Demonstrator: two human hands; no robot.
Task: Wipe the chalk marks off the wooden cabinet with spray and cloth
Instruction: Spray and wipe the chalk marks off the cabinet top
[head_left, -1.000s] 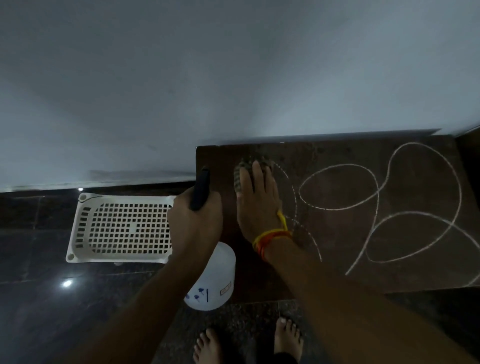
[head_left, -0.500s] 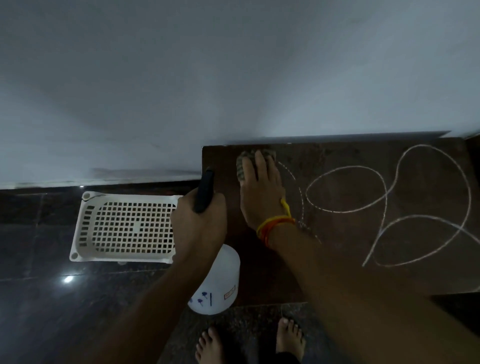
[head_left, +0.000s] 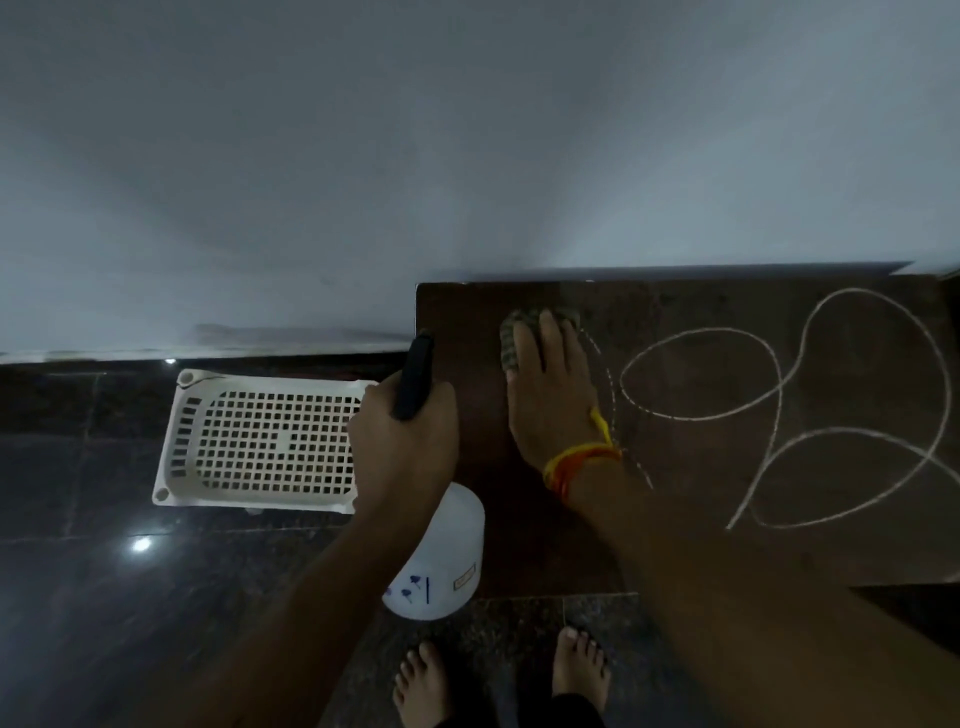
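Observation:
The dark wooden cabinet top (head_left: 701, 540) carries looping white chalk marks (head_left: 779, 405) across its right half, with a fainter, broken arc beside my wrist. My right hand (head_left: 553, 400) lies flat on a greenish cloth (head_left: 514, 338) near the cabinet's back left corner, pressing it to the wood. My left hand (head_left: 402, 452) grips the white spray bottle (head_left: 441, 561) by its black nozzle head (head_left: 414, 376), held off the cabinet's left edge.
A white perforated plastic basket (head_left: 260, 441) stands on the dark glossy floor to the left. A pale wall runs behind the cabinet. My bare feet (head_left: 498, 675) stand at the cabinet's front edge.
My right hand slid the cloth away from me toward the cabinet's back edge. The chalk arc beside my wrist looks fainter and more broken. The bottle stayed in my left hand.

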